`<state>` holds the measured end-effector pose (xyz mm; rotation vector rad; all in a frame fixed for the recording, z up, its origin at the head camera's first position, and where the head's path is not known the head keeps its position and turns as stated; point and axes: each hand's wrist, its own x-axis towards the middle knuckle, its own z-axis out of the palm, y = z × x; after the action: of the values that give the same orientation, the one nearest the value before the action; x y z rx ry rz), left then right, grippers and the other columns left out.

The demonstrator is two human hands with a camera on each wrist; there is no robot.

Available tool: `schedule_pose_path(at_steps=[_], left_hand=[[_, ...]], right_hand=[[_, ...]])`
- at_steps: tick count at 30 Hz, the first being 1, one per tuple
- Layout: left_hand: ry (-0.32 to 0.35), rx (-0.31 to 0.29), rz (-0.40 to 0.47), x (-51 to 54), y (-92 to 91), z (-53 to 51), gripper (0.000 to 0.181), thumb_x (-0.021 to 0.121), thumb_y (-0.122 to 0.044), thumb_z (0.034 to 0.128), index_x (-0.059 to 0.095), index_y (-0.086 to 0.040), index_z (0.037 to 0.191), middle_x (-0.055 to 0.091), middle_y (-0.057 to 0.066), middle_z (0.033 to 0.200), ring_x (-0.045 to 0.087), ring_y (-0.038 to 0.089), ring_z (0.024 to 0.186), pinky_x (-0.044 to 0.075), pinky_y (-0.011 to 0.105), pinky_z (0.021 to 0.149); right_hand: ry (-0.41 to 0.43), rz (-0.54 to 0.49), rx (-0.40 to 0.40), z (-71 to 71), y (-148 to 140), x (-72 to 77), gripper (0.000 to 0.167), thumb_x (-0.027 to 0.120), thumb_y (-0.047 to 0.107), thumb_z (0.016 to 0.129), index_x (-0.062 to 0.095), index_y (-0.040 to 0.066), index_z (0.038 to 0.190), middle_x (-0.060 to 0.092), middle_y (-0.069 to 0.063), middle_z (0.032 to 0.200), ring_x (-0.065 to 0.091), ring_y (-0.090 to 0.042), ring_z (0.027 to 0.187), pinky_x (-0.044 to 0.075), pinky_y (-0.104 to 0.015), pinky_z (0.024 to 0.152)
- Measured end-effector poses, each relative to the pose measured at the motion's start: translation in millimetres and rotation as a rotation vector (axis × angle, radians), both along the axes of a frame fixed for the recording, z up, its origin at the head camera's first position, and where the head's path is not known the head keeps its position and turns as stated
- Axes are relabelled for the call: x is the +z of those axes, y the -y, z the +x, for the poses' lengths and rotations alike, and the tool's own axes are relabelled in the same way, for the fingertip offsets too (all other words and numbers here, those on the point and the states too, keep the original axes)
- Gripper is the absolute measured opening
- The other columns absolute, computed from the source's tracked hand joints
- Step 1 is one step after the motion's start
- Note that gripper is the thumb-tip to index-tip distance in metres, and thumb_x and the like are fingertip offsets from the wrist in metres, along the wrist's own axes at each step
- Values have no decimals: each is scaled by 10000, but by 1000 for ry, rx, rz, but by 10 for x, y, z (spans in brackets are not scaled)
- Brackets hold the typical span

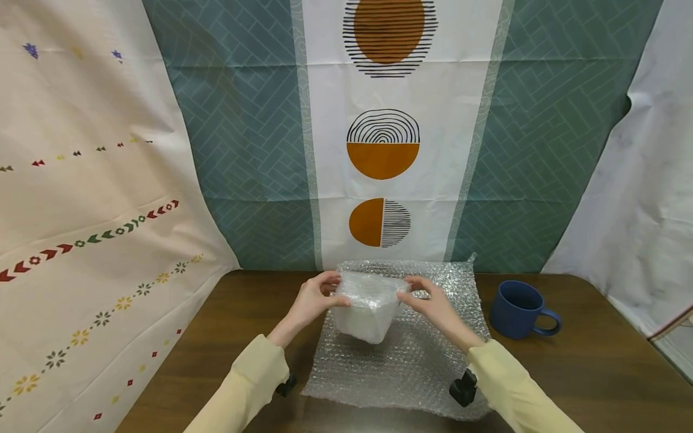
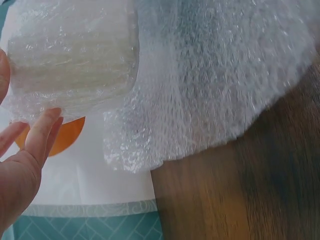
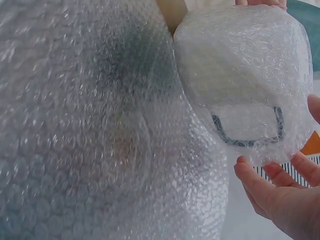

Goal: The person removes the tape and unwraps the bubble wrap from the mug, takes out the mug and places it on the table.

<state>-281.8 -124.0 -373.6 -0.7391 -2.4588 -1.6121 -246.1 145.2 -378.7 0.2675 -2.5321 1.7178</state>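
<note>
A bundle in bubble wrap (image 1: 368, 307) is held up between both hands above a flat bubble wrap sheet (image 1: 400, 367). My left hand (image 1: 314, 299) grips its left upper edge, thumb in front and fingers behind. At its right upper corner my right hand (image 1: 435, 307) pinches it the same way. The right wrist view shows the bundle (image 3: 245, 75) with a dark curved outline near its lower end, the fingertips against its edge. What is inside shows only as a pale shape through the film.
A blue mug (image 1: 517, 310) stands on the wooden table (image 1: 243, 319), right of the sheet, handle to the right. Behind the table hangs a patterned cloth (image 1: 260, 150); pale cloths drape at the left and right.
</note>
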Motion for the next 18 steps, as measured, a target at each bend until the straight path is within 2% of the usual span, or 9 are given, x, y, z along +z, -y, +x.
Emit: schedule_pose_path(at_steps=[3, 13, 15, 18], left_hand=[[13, -6, -4, -32, -47, -15, 598, 803, -169, 674, 546, 5, 1185, 579, 132, 1077, 576, 273, 935, 487, 351, 740], [21, -41, -23, -33, -198, -4, 623, 801, -168, 679, 523, 14, 1205, 568, 139, 1094, 570, 267, 943, 485, 323, 740], [35, -57, -25, 47, -236, 59, 612, 790, -139, 694, 510, 39, 1208, 557, 169, 1102, 561, 294, 956, 482, 341, 752], [21, -86, -40, 142, -290, 138, 586, 771, -110, 716, 493, 76, 1197, 541, 209, 1106, 551, 329, 963, 479, 361, 755]], right_hand=[[10, -15, 7, 17, -58, -8, 548, 645, 332, 842, 466, 53, 1279, 482, -144, 1154, 527, -313, 989, 444, -412, 802], [15, -18, -2, 72, -218, -42, 544, 637, 345, 846, 460, 75, 1284, 477, -145, 1164, 518, -315, 1007, 438, -414, 813], [13, -14, -13, 82, -249, -45, 546, 639, 344, 845, 461, 73, 1284, 479, -135, 1154, 521, -305, 1000, 441, -409, 805], [7, -8, -20, 106, -294, -38, 543, 638, 336, 847, 460, 62, 1281, 476, -140, 1150, 518, -309, 998, 445, -408, 795]])
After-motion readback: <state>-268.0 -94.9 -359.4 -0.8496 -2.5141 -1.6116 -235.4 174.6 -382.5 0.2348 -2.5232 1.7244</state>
